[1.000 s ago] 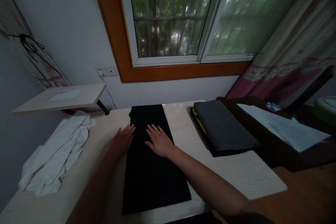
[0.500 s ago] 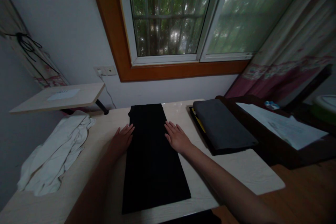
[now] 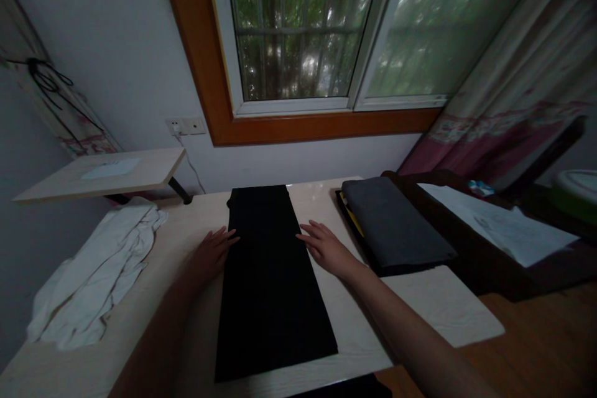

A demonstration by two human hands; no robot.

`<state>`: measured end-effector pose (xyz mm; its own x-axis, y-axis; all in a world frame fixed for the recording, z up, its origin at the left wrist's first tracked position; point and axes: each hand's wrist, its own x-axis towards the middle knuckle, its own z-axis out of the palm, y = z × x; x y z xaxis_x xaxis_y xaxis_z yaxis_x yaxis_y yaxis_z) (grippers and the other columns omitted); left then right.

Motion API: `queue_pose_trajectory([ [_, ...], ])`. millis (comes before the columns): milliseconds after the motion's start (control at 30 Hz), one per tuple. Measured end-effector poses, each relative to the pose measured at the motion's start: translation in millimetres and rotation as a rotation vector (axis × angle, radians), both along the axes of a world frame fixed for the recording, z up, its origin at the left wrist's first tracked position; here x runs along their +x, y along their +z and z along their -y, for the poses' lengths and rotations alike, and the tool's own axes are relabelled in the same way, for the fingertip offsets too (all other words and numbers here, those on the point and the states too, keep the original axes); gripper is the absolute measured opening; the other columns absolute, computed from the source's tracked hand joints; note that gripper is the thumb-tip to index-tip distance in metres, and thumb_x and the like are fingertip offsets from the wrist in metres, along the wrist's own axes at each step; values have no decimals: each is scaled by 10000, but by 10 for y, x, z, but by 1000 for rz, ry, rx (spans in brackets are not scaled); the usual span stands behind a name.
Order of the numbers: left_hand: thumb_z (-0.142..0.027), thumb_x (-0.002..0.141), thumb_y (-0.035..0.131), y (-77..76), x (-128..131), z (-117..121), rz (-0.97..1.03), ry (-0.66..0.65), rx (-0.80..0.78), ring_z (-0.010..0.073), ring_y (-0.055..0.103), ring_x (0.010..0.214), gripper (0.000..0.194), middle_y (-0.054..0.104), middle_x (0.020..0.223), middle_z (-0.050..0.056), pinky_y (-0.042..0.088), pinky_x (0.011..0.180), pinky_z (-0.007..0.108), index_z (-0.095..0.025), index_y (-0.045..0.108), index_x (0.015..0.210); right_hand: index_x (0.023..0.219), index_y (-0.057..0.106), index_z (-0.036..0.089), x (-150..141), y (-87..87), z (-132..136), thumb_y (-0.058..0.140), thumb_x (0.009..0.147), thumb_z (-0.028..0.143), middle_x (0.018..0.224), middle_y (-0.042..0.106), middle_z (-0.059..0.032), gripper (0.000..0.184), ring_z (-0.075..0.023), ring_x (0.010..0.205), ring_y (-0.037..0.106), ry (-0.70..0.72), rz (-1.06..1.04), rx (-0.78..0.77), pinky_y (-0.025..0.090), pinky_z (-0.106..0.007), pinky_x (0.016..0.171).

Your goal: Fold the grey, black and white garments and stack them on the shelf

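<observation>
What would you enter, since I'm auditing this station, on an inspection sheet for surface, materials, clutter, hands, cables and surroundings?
Surface: pale wood-look table, below the window.
Work item: black cloth, lying flat in a long panel.
Clutter: rumpled white cloth at left; folded grey cloth at right, with black and yellow material beneath.
Hands: left hand at the panel's left edge, right hand at its right edge; fingers extended, neither grasping. Pressure cannot be judged.
Cables: a thin cable hangs from the wall socket; its lower end is hidden.
Surroundings: window ahead, curtain at right, raised shelf at left.
</observation>
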<state>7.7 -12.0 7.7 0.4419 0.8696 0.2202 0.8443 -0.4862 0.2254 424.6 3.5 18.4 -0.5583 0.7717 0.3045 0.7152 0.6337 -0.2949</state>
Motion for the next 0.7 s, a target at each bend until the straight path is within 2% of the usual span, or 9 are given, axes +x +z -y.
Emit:
queue_pose_trajectory([
  [133,-162,985,402,72,-97,131,60,-75,-57,244,366,1502,496,522,1550,26,228,1242,613,-334,591,1410,1386,631,313,96,67,30,581,971,214,1551,497,-79,430,-332,1507,332,104,-30,-79,282,-618,1204],
  [367,-130,953,442,145,-125,389,66,-143,-98,262,341,1513,536,493,1573,9,219,1239,622,-376,594,1405,1377,639,350,178,134,95,771,860,284,1618,401,-79,538,-346,1522,290,211,-96,-210,217,-614,1220],
  [533,-149,921,528,155,-86,554,4,-172,-62,299,302,1527,588,429,1616,6,197,1234,644,-411,542,1448,1210,753,369,96,133,184,808,790,199,1589,448,-51,456,-343,1506,310,290,-144,-274,218,-602,1217],
  [700,-162,901,588,135,-70,592,-27,-218,-22,309,254,1543,611,442,1606,3,214,1229,645,-421,535,1451,1094,804,362,43,100,219,786,780,152,1525,530,-24,378,-322,1532,230,353,-242,-382,261,-558,1213],
])
